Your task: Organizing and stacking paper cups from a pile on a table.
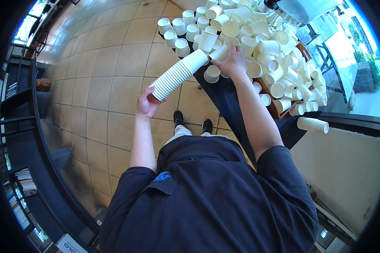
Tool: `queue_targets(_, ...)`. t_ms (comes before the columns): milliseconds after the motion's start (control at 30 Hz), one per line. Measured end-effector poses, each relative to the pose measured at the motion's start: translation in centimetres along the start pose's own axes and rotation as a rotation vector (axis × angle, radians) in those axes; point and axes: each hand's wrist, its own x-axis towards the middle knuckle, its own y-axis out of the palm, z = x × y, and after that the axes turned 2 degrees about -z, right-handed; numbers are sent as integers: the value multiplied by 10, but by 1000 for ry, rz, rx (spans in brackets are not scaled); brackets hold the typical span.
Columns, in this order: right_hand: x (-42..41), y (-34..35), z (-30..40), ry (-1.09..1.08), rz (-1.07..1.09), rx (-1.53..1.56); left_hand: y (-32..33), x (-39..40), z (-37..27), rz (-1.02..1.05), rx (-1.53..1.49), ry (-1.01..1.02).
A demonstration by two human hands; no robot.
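My left hand (149, 101) grips the lower end of a long stack of nested white paper cups (177, 76), tilted up to the right over the floor. Close to the stack's upper end, my right hand (232, 61) holds a single white paper cup (220, 53), lying sideways between thumb and fingers. A gap parts this cup from the stack. Loose cups crowd around my right hand; upside-down cups (182, 47) stand at the table's left corner. A big heap of cups (285, 69) fills a wooden tray (272, 106) to the right.
The dark table (218, 98) runs diagonally beside me. A short cup stack (312, 125) lies at its near right end. Glassware (277, 19) stands at the far side by a window. Dark shelves (28, 136) with books curve along the left, across a tiled floor (120, 72).
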Motion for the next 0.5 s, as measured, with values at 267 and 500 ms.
queue_targets(267, -10, 4, 9, 65, 3, -3, -13, 22, -26, 52, 12, -28)
queue_targets(500, -6, 15, -5, 76, -167, 178, -10, 40, -38, 116, 52, -43)
